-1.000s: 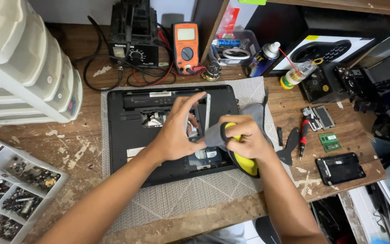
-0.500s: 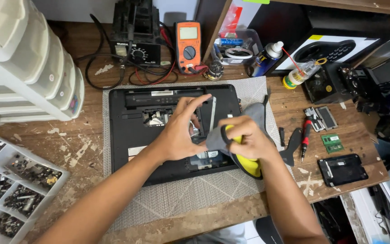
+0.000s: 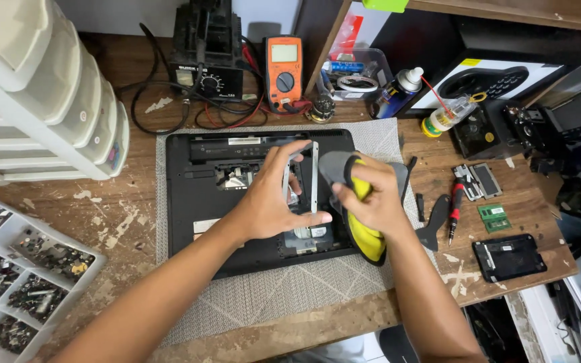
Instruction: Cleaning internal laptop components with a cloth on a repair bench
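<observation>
Over an opened laptop base (image 3: 237,202) on the table (image 3: 122,215), the left hand (image 3: 274,202) grips a metal bracket (image 3: 314,178); the right hand (image 3: 371,198) clutches a yellow-grey cloth (image 3: 364,235), apparently mid-wipe; next comes steady rubbing.

One laptop (image 3: 237,202), one multimeter (image 3: 284,70), two spray cans (image 3: 398,91), one screwdriver (image 3: 454,210).

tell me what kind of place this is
Most likely an electronics repair bench: an opened laptop lies on a mat, an orange multimeter and a soldering station stand behind it, and a sorted parts tray sits alongside.
</observation>
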